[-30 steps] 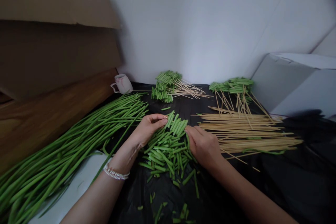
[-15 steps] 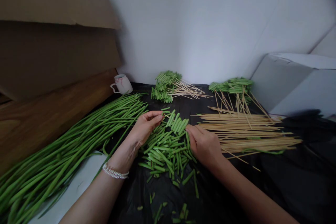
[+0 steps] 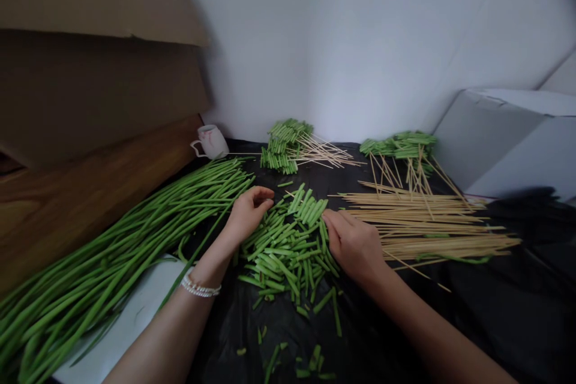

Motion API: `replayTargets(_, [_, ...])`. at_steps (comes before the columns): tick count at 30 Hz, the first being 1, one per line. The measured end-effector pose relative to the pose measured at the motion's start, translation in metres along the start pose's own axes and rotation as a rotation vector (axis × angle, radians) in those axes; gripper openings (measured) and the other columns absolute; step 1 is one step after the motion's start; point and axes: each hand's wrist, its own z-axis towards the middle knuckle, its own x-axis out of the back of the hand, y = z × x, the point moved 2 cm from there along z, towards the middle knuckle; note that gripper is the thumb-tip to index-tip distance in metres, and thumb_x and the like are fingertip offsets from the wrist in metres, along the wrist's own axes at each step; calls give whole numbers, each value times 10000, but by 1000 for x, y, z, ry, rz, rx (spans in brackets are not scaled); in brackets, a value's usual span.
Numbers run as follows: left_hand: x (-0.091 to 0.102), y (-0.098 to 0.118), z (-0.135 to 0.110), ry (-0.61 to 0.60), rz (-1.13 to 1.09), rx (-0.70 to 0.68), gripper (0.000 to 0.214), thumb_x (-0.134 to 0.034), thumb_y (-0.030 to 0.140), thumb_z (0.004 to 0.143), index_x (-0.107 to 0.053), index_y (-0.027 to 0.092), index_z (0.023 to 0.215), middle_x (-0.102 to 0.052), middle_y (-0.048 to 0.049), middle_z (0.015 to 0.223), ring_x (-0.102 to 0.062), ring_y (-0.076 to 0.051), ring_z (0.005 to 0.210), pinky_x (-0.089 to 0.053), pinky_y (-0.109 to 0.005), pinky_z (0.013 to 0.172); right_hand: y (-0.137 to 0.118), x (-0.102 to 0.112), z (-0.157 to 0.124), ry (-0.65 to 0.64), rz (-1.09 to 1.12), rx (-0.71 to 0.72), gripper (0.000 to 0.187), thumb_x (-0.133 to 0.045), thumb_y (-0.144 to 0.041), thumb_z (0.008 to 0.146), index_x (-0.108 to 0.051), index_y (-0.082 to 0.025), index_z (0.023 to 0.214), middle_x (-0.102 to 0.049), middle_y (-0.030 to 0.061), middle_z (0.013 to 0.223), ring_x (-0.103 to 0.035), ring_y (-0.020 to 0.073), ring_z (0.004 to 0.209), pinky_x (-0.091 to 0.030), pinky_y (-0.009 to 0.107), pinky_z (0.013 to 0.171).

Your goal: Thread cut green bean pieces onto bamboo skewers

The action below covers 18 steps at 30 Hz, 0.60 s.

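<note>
My right hand (image 3: 353,243) is closed on a skewer threaded with a row of cut green bean pieces (image 3: 308,207). The skewer's bare tip shows at the left end of the row, and its other end is hidden in my fingers. My left hand (image 3: 249,214), a beaded bracelet at its wrist, is held left of that tip. Its thumb and fingers are apart, with nothing visible between them. Beneath both hands spreads a loose pile of cut bean pieces (image 3: 281,258). One separate piece (image 3: 285,184) lies just beyond my left fingertips.
Long whole beans (image 3: 148,246) stretch along the left, partly over a white sheet (image 3: 135,318). Bare skewers (image 3: 432,216) lie at right. Filled skewers form one stack (image 3: 288,141) at the back and another (image 3: 400,145) farther right. A mug (image 3: 212,143), cardboard box (image 3: 103,78) and white box (image 3: 508,138) stand around.
My left hand has drawn back slightly left from the skewer's tip, and its fingers have parted. My right hand still holds the skewer, almost in place. The view has shifted a little.
</note>
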Motion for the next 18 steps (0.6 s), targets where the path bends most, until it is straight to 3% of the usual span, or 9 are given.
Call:
replayTargets(5, [1,-3,-2,-2,305,-66,117,-655,291,706,-726,203,736,-697,-62,773,-584,-229,736,-416,-360,787,0,0,0,-9,-8,2,255,-429,-159,910,-679,-176,953,-661,20,751,-585,106,666,-339,229,583])
replayTargets(10, [-7,-6,-6,24,278,-89,190,-718,237,641,-764,243,825,-709,-76,821,-539,-282,881,-360,-385,902,-1,0,0,-18,-7,5,252,-434,-150,903,-678,-181,955,-660,17,749,-584,105,671,-343,227,590])
replayTargets(13, [-13,-7,-7,-26,286,-73,219,-709,201,640,-765,247,847,-709,-72,811,-532,-274,862,-363,-376,894,-1,-1,0,-14,-9,13,243,-444,-156,904,-678,-179,964,-655,14,744,-582,107,662,-340,229,591])
replayTargets(18, [-13,-6,-6,-4,275,-71,174,-706,203,651,-760,235,814,-683,-61,747,-534,-250,782,-370,-386,890,-1,-1,-1,4,-10,17,240,-450,-158,904,-678,-183,972,-657,8,751,-580,105,659,-339,229,589])
